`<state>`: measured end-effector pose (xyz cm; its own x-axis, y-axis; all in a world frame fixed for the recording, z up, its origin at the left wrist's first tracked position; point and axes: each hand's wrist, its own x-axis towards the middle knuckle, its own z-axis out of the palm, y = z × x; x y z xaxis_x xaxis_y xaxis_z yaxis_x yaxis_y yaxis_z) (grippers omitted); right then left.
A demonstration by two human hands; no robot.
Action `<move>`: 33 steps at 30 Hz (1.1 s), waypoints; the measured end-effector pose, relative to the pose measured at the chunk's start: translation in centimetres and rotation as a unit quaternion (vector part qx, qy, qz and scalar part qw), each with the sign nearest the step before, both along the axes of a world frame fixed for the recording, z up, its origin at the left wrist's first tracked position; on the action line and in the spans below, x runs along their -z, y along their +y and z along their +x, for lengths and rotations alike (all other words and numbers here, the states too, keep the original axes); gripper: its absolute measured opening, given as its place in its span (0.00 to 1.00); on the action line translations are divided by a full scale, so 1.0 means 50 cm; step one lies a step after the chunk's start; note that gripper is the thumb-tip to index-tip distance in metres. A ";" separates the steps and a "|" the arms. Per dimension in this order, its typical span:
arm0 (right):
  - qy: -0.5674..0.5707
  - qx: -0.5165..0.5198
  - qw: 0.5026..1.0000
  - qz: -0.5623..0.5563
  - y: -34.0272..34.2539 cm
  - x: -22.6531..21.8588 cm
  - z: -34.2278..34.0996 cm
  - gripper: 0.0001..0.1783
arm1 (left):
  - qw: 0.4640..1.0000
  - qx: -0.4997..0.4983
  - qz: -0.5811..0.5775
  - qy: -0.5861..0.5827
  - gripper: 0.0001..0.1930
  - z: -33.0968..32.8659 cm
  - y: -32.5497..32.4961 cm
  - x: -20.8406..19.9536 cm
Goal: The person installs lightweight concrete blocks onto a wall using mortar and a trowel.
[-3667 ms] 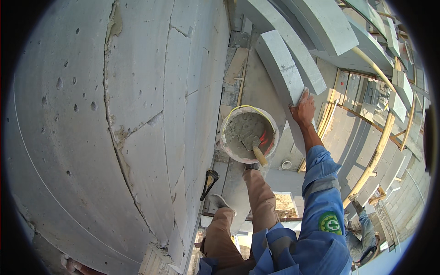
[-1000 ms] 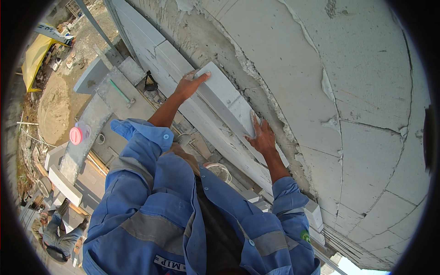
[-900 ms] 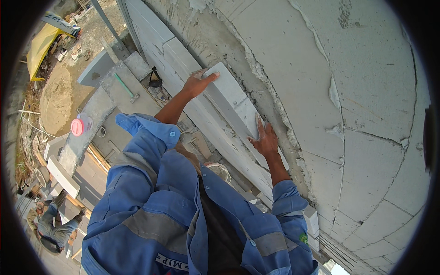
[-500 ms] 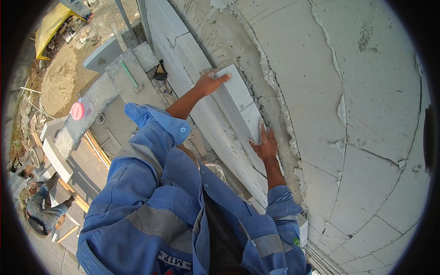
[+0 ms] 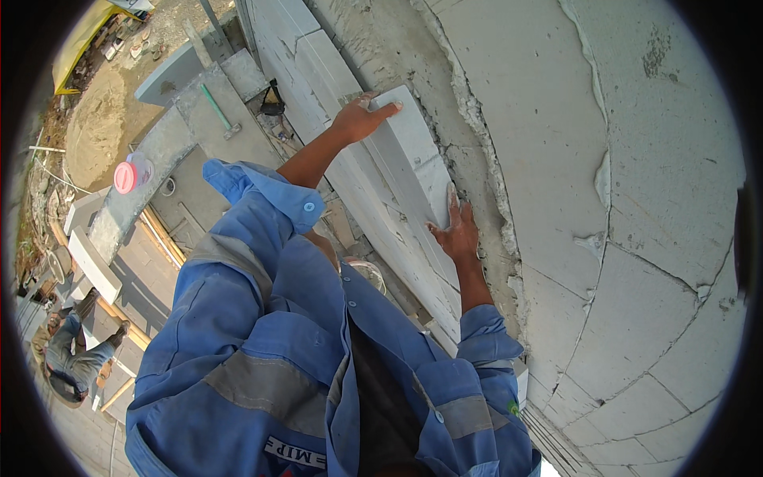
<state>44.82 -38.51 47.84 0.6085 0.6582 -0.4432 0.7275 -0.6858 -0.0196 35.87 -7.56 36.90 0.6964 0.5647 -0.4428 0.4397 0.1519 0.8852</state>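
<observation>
Pressing on the long pale grey block (image 5: 413, 131) with both hands, you have it along the edge of the low white block wall (image 5: 373, 215), beside the tall grey block wall (image 5: 556, 159). Your left hand (image 5: 356, 123) is closed on the end farther from you, thumb lying on the top; some of its fingers are hard to see. Your right hand (image 5: 458, 236) is spread out, fingertips on the top and thumb by the near edge, not wrapped round it.

A few seconds ago, only your right hand showed, touching a pale block down near the bucket. Now both hands are up at the wall, so it looks like you are keeping this block steady there. In the last second, your hands have stayed in about the same spots on it.

A thin line goes across the block's top; I can't tell if it is a mark or a join. Past the low wall's near edge sits the round mortar bucket (image 5: 368, 272), partly hidden by your blue sleeve (image 5: 318, 274).
</observation>
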 end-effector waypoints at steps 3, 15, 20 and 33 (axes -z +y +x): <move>-0.030 -0.015 0.999 -0.019 -0.008 0.010 0.001 0.62 | 0.999 -0.019 0.011 0.031 0.43 -0.003 -0.008 -0.019; -0.020 -0.021 0.999 0.026 -0.010 0.008 -0.005 0.59 | 0.999 -0.014 0.038 0.019 0.46 -0.009 -0.010 -0.010; -0.015 -0.025 0.999 0.035 -0.012 0.010 -0.003 0.59 | 0.999 -0.011 0.042 0.004 0.46 -0.014 -0.009 -0.018; -0.066 -0.065 0.994 0.059 -0.038 0.034 0.003 0.58 | 0.995 0.044 0.081 0.035 0.55 -0.019 0.015 -0.042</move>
<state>44.98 -40.39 46.12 0.5625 0.7781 -0.2795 0.8117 -0.5841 0.0077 34.90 -6.81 39.00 0.7172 0.5699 -0.4011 0.5071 -0.0320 0.8613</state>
